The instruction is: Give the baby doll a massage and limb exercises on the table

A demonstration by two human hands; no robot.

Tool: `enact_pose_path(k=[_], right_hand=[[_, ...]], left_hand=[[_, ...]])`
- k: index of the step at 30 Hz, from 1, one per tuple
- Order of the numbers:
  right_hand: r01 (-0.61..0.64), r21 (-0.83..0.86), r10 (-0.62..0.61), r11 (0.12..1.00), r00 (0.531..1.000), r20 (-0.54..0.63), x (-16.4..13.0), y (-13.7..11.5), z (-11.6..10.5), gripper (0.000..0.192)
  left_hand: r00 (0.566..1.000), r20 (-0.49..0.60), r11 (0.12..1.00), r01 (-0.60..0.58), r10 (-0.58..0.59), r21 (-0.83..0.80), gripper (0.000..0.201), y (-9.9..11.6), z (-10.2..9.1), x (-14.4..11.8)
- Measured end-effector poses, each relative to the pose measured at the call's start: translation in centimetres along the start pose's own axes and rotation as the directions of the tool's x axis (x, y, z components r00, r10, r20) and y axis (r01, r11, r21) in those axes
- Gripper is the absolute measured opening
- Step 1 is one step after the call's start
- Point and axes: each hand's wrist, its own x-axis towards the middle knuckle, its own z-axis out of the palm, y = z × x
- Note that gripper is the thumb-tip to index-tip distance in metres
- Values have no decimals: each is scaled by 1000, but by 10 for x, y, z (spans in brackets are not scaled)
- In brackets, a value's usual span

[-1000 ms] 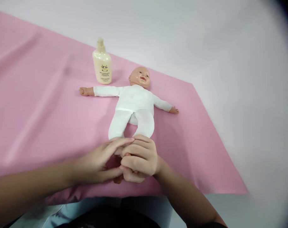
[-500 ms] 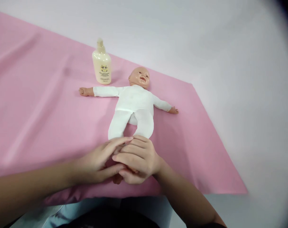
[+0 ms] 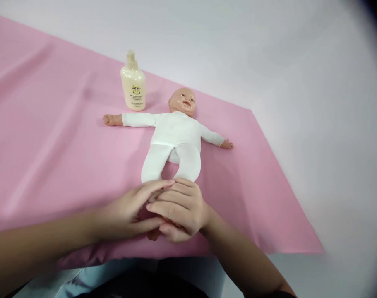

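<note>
We count one doll (image 3: 176, 136), one pump bottle (image 3: 133, 85) and one pink sheet (image 3: 45, 145), with our two hands at the doll's feet. Against the frame half a second back, the doll and bottle lie unmoved; our right hand (image 3: 180, 209) has spread its fingers a little flatter over the feet, while our left hand (image 3: 132, 213) cups them from beside, both loosely closed on the doll. The doll lies face up mid-sheet, long axis running from us away, head far, arms outstretched sideways.
</note>
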Motion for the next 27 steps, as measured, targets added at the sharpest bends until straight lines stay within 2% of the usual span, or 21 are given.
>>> enact_pose_path(k=[5,10,14,15,18,21,24,27], right_hand=[[-12,-20,11,1000,998,-55,2,0,1,21],[-15,-45,19,999,996,89,-3,0,0,31],[2,-13,-1,1000,994,110,-6,0,2,37],[5,-13,-3,1000,992,128,-6,0,3,36],[-6,-27,10,1000,987,160,-4,0,5,27],[-18,-36,22,999,991,128,-2,-1,5,15],[-25,-34,28,999,997,74,-1,-2,4,15],[-8,-27,11,1000,989,148,-2,-2,3,18]], left_hand=[[999,-10,999,-50,50,11,60,-4,0,-1],[1000,-26,1000,11,-11,6,51,-1,0,-2],[1000,7,999,31,-30,-30,77,-3,0,-2],[999,13,999,32,-31,-29,79,-4,0,-1],[1000,6,1000,14,-14,-25,65,-6,1,0],[1000,-6,1000,-19,19,-18,56,-7,0,0],[999,-18,999,-47,47,-12,54,-5,-1,0],[998,-20,998,-59,59,-36,56,-2,-3,1]])
